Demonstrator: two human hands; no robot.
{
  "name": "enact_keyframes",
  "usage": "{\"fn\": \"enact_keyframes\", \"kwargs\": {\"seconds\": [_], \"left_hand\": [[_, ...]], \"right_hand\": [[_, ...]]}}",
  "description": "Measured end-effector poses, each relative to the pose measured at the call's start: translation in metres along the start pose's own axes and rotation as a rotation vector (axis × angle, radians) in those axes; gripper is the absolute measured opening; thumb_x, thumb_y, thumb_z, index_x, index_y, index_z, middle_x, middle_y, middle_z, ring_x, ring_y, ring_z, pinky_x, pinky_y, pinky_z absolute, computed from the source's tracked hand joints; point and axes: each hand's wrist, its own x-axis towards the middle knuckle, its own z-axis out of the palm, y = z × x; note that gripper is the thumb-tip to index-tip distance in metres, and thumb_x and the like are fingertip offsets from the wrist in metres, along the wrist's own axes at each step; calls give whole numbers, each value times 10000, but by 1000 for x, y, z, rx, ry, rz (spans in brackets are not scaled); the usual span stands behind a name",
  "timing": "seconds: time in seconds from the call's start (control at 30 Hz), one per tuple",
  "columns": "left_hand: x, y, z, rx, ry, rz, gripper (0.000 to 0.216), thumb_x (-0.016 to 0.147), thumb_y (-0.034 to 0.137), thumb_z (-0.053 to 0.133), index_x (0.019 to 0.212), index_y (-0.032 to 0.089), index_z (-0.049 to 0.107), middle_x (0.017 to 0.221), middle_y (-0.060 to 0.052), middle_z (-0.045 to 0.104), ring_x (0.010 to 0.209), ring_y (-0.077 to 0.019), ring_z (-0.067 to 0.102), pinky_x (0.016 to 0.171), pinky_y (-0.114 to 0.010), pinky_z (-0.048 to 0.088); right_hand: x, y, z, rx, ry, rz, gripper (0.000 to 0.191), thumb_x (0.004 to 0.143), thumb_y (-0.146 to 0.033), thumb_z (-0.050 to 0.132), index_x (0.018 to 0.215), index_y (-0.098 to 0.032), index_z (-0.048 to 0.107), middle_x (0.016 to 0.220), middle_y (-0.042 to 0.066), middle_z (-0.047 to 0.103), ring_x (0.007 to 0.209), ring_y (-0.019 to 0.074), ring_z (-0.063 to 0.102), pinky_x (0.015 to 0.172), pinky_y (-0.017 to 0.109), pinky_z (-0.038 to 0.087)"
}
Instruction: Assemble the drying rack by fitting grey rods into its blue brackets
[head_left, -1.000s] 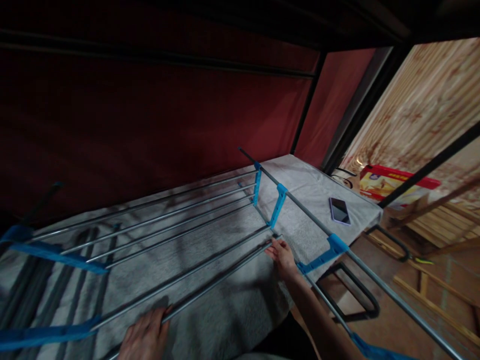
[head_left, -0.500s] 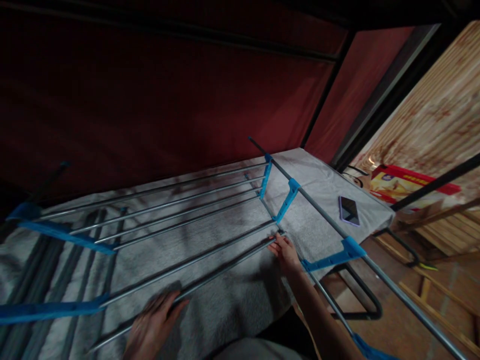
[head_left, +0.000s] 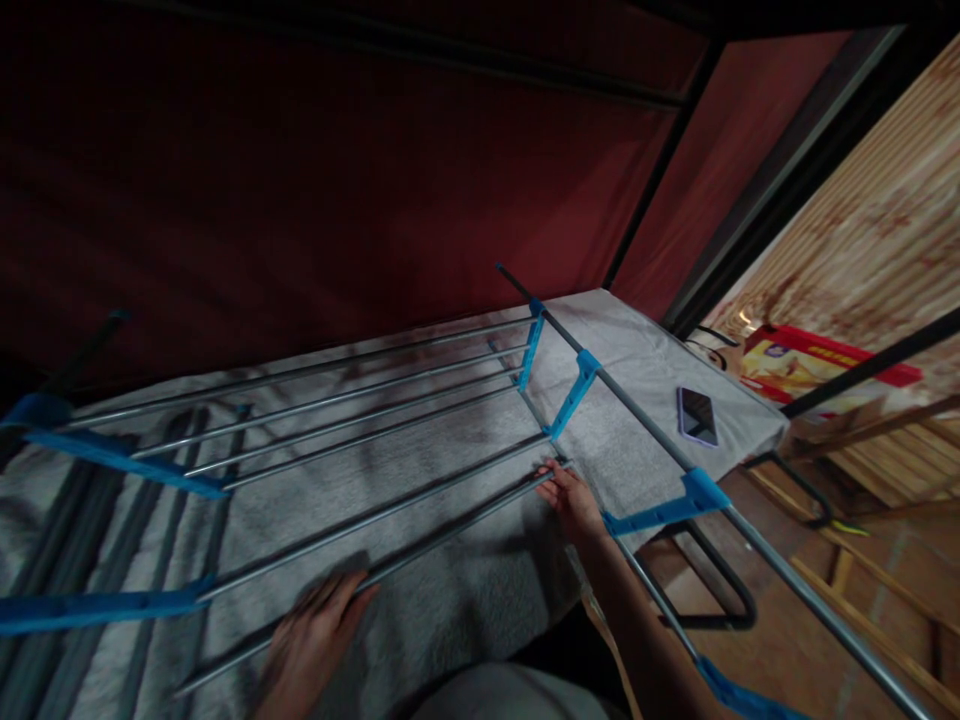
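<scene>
A folding metal drying rack (head_left: pixel 360 420) with grey rods and blue plastic joints lies across a grey-white towel (head_left: pixel 465 600) on a low surface. My left hand (head_left: pixel 311 640) lies over the nearest loose rod (head_left: pixel 420 555) near its left part, fingers curled on it. At the same rod's right end my right hand (head_left: pixel 574 500) pinches it, just below a blue joint (head_left: pixel 574 395). A long side rod (head_left: pixel 675 455) with another blue joint (head_left: pixel 675 505) runs diagonally past my right wrist.
A phone (head_left: pixel 697 416) lies on the towel's right corner. A red and yellow box (head_left: pixel 802 365) stands by the wood-patterned wall at right. Dark red fabric panels and black frame bars enclose the back. Black curved metal legs (head_left: pixel 720 600) and wooden slats lie on the floor.
My left hand slid right along the nearest rod and the view rose slightly. My right hand stays at the rod's right end.
</scene>
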Motion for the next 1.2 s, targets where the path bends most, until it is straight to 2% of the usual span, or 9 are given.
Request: {"fn": "enact_keyframes", "kwargs": {"seconds": [0.27, 0.53, 0.83, 1.0, 1.2], "left_hand": [[-6, 3, 8, -18, -116, -106, 299, 947, 366, 534, 1143, 274, 740, 1032, -38, 822, 915, -248, 787, 794, -331, 610], [-3, 3, 6, -14, 40, 29, 264, 961, 419, 539, 1036, 259, 735, 1029, -57, 814, 971, -257, 777, 850, -365, 624], [-2, 10, 7, 8, 37, 7, 297, 991, 361, 482, 1026, 236, 749, 1044, -87, 804, 1006, -279, 768, 881, -410, 623], [-3, 7, 9, -46, 70, 14, 336, 990, 463, 496, 1066, 238, 733, 1040, -71, 805, 985, -265, 769, 880, -390, 620], [-8, 0, 11, -69, 122, -27, 465, 1013, 564, 399, 1018, 229, 722, 981, -81, 805, 930, -265, 774, 837, -387, 625]], "right_hand": [[-2, 5, 3, -64, 4, -31, 465, 563, -469, 937, 888, -244, 692, 842, 9, 781, 788, 191, 741, 714, 320, 622], [-3, 9, 9, -57, 32, -50, 471, 547, -510, 952, 790, -243, 650, 797, 2, 759, 727, 180, 721, 694, 320, 619], [0, 10, 5, -94, 10, -50, 395, 602, -491, 911, 814, -254, 676, 811, 1, 765, 736, 186, 720, 740, 348, 628], [0, 10, 4, -95, 12, -59, 385, 607, -489, 904, 790, -264, 652, 778, -14, 745, 727, 183, 707, 749, 358, 631], [-3, 10, 5, -87, 28, -82, 477, 590, -535, 934, 692, -271, 549, 613, -66, 615, 623, 140, 646, 727, 319, 627]]}}
